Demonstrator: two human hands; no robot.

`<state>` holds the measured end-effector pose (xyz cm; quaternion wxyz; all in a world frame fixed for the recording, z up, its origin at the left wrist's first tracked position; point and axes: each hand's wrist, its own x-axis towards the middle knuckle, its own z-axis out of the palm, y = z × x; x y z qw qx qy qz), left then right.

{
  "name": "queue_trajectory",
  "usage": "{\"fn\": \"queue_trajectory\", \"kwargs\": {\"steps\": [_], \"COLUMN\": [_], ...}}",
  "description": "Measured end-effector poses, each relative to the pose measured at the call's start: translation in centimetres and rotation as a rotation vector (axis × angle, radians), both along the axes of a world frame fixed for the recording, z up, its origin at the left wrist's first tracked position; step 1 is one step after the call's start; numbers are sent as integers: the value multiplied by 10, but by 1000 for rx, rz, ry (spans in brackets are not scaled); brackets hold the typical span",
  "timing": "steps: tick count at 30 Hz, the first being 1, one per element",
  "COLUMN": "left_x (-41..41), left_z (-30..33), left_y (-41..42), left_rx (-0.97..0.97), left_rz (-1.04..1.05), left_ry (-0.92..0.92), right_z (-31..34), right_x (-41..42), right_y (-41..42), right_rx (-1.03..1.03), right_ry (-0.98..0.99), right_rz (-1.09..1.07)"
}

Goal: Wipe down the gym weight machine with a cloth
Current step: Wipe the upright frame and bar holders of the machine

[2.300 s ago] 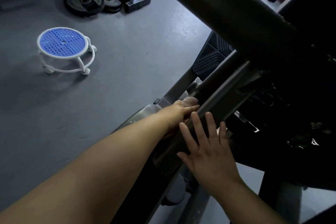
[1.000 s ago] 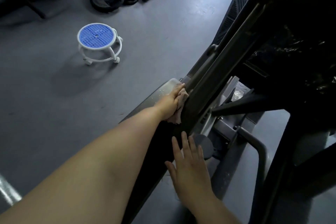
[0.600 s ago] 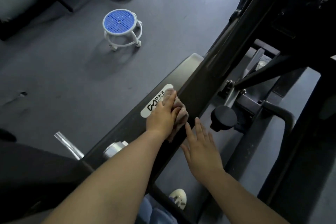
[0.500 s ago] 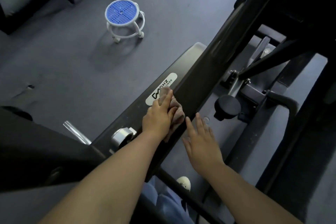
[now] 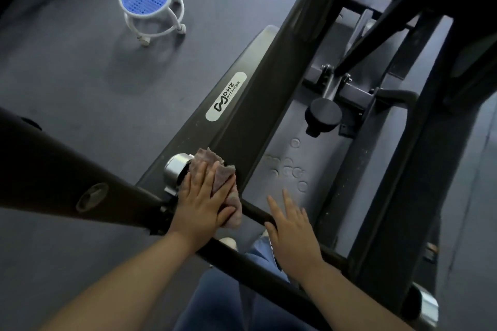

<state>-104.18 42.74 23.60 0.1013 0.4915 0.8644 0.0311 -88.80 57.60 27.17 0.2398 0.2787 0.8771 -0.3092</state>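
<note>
The dark weight machine frame [image 5: 236, 121] runs diagonally through the head view and carries a white brand label [image 5: 226, 96]. My left hand [image 5: 200, 200] lies flat with straight fingers on a crumpled brownish cloth [image 5: 220, 177], pressing it onto the near end of the beam beside a chrome weight peg [image 5: 176, 168]. My right hand [image 5: 291, 226] is spread out, fingers straight, over a thin dark crossbar [image 5: 258, 213] and holds nothing. Whether it touches the bar I cannot tell.
A blue-topped white rolling stool [image 5: 150, 5] stands on the grey floor at upper left. A thick dark arm [image 5: 67, 169] crosses at left. A black knob [image 5: 324, 114] and linkage sit right of the beam. My blue trouser legs [image 5: 228, 298] are below.
My left hand has slid the cloth down the beam toward me, from the label to the chrome peg. My right hand followed alongside. The view has tilted further downward.
</note>
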Motion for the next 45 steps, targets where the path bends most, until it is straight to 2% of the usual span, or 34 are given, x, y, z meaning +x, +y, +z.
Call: {"fn": "queue_trajectory", "kwargs": {"steps": [5,12,16,18,20,24,31,36,38,45], "left_x": [-6,10,24,26,25,36,90,146,162,173], "left_z": [-2,-1,6,9,6,1,12,13,15,17], "left_y": [-7,14,40,49,57,68,98,136,146,148], "left_rx": [-20,-48,-210,-184,-93,-89,-210,-413,-424,-354], "left_rz": [-166,-496,-571,-601,-624,-638,-630,-600,-591,-641], "left_ry": [26,93,156,152,119,9,-98,-228,-223,-153], "right_z": [3,17,25,29,31,31,22,25,26,31], "right_x": [24,47,63,72,83,100,110,119,126,135], "right_y": [-13,-39,-52,-57,-58,-56,-58,-59,-54,-45], "right_rx": [90,201,226,232,239,255,259,258,234,233], "right_ry": [-104,-128,-138,-160,-170,-194,-194,-225,-174,-171], "right_rz": [-38,-234,-337,-388,-428,-491,-548,-597,-616,-642]}}
